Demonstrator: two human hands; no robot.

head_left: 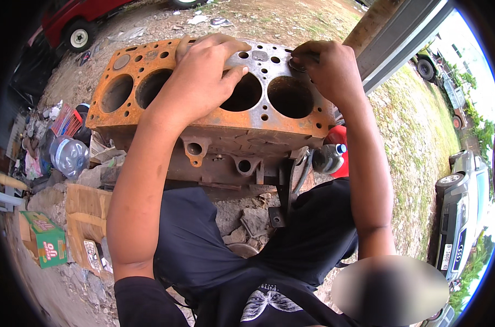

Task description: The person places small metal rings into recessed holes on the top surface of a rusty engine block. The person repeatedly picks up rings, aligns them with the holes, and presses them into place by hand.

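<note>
At the bottom of the frame are a black shirt [272, 305] with a pale winged print and the wearer's dark trousers [195, 231], knees parted over broken stones [255, 220]. Beyond them, across the upper middle, sits a rust-orange engine block [220, 118], its bored face upward, with a greyer patch right of centre. The left hand [206, 65] lies on that face, thumb spread over a cylinder bore [242, 92]; whether its fingers grip anything, I cannot tell. The right hand [329, 68] touches the block's far right part, fingers curled at a dark spot, their hold hidden. Left of the block lie a clear plastic jug [70, 157] and, lower, a green carton [52, 243]. Farther off stand a silver car [459, 199] at right and a red vehicle [89, 12], upper left.
</note>
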